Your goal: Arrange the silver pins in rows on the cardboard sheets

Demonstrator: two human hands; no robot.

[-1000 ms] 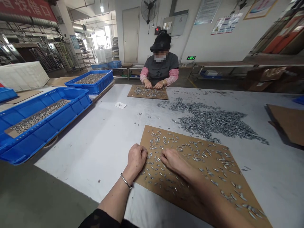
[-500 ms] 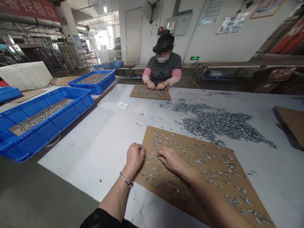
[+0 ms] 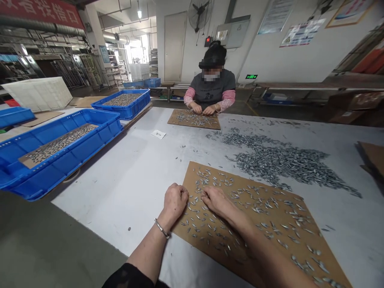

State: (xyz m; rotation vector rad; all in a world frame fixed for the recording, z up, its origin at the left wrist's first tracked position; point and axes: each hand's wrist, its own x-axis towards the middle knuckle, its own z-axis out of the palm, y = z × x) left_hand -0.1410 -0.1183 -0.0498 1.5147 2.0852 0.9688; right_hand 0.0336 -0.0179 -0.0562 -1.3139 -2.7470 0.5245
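Observation:
A brown cardboard sheet lies on the white table in front of me, strewn with several small silver metal pieces. My left hand rests at the sheet's left edge with its fingers curled into a fist; what it holds is hidden. My right hand sits on the sheet just to the right, fingers bent down onto the pieces, its fingertips almost meeting the left hand. A silver bangle is on my left wrist.
A large heap of the same metal pieces spreads beyond the sheet. Blue crates with filled cardboard stand at the left. A co-worker sits opposite, handling pieces on another cardboard sheet. More cardboard lies at the right edge.
Both hands stay close together at the sheet's near left part; the right hand's fingers have drawn nearer to the left hand. The view has shifted slightly.

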